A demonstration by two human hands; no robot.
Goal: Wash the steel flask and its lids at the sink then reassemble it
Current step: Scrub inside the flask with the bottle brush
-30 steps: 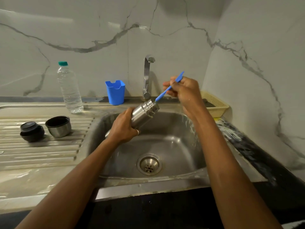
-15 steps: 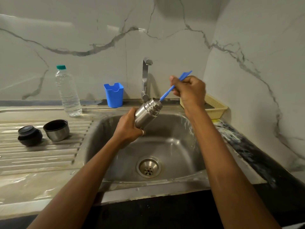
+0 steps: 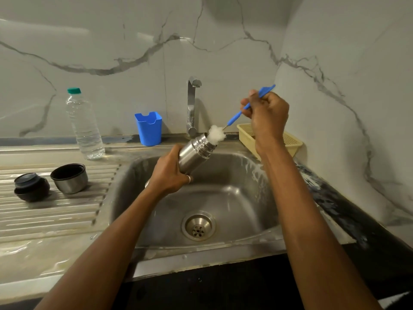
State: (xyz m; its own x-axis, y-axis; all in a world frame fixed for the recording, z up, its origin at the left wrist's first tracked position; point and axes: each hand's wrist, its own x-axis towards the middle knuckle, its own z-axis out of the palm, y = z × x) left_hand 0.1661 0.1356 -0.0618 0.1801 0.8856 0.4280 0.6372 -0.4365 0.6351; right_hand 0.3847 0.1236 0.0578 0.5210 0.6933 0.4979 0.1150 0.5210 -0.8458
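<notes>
My left hand [image 3: 168, 175] grips the steel flask [image 3: 194, 152] over the sink basin [image 3: 243, 193], tilted with its open mouth up and to the right. My right hand [image 3: 267, 114] holds the blue handle of a bottle brush [image 3: 237, 114]. Its white bristle head [image 3: 216, 134] sticks halfway out of the flask's mouth. On the draining board at the left stand a steel cup lid [image 3: 69, 178] and a black inner lid [image 3: 31, 189], side by side.
A tap [image 3: 192, 104] rises behind the sink. A blue plastic holder [image 3: 148, 128] and a clear water bottle [image 3: 83, 124] stand on the back ledge. A yellow basket [image 3: 288, 139] sits at the right behind my right arm. The ribbed draining board [image 3: 51, 213] lies to the left.
My right hand has pulled the brush up and to the right, so its white head now shows at the flask's mouth. The flask stays in my left hand.
</notes>
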